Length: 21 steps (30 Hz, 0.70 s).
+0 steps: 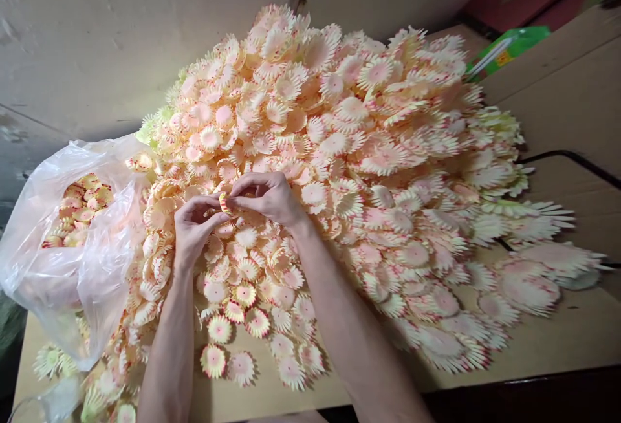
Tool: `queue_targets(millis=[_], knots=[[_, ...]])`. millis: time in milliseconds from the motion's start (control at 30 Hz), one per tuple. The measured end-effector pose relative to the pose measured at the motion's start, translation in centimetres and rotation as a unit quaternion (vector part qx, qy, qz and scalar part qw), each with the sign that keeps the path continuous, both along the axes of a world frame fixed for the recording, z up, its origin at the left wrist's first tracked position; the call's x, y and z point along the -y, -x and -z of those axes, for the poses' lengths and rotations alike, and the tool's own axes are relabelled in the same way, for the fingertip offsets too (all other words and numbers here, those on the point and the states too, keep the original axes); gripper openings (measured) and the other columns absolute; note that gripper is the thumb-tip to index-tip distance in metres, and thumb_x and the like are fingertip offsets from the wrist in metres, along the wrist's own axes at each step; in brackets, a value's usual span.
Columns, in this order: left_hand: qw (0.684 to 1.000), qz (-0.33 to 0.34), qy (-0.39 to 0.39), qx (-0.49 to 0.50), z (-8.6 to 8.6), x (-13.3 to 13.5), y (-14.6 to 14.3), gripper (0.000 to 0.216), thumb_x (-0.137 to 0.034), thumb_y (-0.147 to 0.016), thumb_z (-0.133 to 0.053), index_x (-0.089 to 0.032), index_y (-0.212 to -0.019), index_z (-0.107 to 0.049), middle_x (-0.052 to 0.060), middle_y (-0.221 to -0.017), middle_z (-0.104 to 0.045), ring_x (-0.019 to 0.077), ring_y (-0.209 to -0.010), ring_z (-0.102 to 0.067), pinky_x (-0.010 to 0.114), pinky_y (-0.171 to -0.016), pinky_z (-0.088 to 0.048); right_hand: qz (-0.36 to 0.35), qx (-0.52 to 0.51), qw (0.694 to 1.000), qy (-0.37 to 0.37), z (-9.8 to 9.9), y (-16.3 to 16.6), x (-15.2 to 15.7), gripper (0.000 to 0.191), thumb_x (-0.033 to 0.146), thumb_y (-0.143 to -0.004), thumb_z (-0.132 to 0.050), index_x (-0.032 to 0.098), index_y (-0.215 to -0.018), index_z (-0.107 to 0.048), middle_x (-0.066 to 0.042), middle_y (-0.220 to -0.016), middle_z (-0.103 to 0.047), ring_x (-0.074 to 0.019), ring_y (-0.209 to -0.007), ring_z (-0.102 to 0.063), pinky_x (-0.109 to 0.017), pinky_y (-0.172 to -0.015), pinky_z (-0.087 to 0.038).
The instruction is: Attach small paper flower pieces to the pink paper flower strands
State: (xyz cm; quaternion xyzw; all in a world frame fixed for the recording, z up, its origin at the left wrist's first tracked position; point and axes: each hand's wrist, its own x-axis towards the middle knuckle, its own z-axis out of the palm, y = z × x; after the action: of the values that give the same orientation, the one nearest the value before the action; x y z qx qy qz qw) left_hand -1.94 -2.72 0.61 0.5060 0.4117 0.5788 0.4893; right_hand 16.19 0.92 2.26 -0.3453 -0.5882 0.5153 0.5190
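Pinching red-edged flower piece [224, 202], our left hand [194, 222] and right hand [274, 200] both clamped on it, frilled heap [349, 145] spread across tabletop [557, 345].

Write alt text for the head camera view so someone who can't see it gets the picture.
A person's left hand and right hand pinch a small red-and-yellow piece between them, over a large heap of pale, frilly flower-shaped pieces on a tan table. To the left, a translucent plastic bag holds more small pieces.
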Motion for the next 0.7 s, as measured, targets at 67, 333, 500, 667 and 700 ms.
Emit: queue_targets(millis=[67, 333, 500, 667, 700], knots=[[1.0, -0.009, -0.006, 0.003, -0.09, -0.03, -0.07, 0.034, -0.024, -0.062, -0.09, -0.021, -0.09, -0.07, 0.001, -0.09, -0.074, 0.013, -0.084, -0.072, 0.025, -0.08, -0.059, 0.005, -0.001, 1.0, 0.011, -0.12, 0.04, 0.01, 0.021, 0.035, -0.064, -0.086, 0.018, -0.07, -0.074, -0.003, -0.073, -0.073, -0.0145, -0.068, -0.065, -0.028, -0.064, -0.055], [1.0, -0.002, -0.01, -0.006, -0.2, -0.07, -0.15, 0.046, -0.024, -0.063, -0.089, -0.023, -0.106, -0.073, 0.006, -0.111, -0.074, 0.0206, -0.102, -0.071, 0.032, -0.09, -0.059, 0.003, -0.097, 0.992, 0.075, -0.2, -0.33, 0.03, 0.025, 0.029, -0.06, -0.09, 0.018, -0.075, -0.073, -0.002, -0.077, -0.075, -0.0144, -0.071, -0.071, -0.03, -0.075, -0.06], [0.999, -0.003, -0.024, -0.026, -0.24, -0.08, -0.08, 0.039, -0.021, -0.064, -0.088, -0.023, -0.102, -0.077, 0.006, -0.112, -0.073, 0.0213, -0.109, -0.068, 0.032, -0.096, -0.057, -0.062, -0.114, 0.987, 0.096, -0.21, -0.54, 0.18, 0.03, 0.027, -0.063, -0.089, 0.018, -0.086, -0.073, -0.003, -0.083, -0.078, -0.0151, -0.076, -0.074, -0.03, -0.076, -0.062], [0.999, 0.017, -0.036, -0.031, -0.47, -0.14, -0.11, 0.037, -0.019, -0.066, -0.087, -0.025, -0.102, -0.078, 0.006, -0.114, -0.072, 0.0209, -0.11, -0.068, 0.032, -0.096, -0.056, -0.086, -0.104, 0.985, 0.105, -0.14, -0.5, 0.19, 0.033, 0.027, -0.062, -0.089, 0.017, -0.089, -0.072, -0.003, -0.084, -0.078, -0.0168, -0.078, -0.075, -0.029, -0.073, -0.062], [0.999, 0.021, -0.037, -0.03, -0.49, -0.14, -0.13, 0.037, -0.019, -0.067, -0.087, -0.025, -0.102, -0.078, 0.006, -0.115, -0.072, 0.0208, -0.11, -0.068, 0.032, -0.097, -0.056, -0.086, -0.102, 0.986, 0.104, -0.12, -0.5, 0.18, 0.032, 0.027, -0.063, -0.088, 0.017, -0.089, -0.072, -0.003, -0.084, -0.078, -0.0166, -0.077, -0.075, -0.028, -0.072, -0.062]])
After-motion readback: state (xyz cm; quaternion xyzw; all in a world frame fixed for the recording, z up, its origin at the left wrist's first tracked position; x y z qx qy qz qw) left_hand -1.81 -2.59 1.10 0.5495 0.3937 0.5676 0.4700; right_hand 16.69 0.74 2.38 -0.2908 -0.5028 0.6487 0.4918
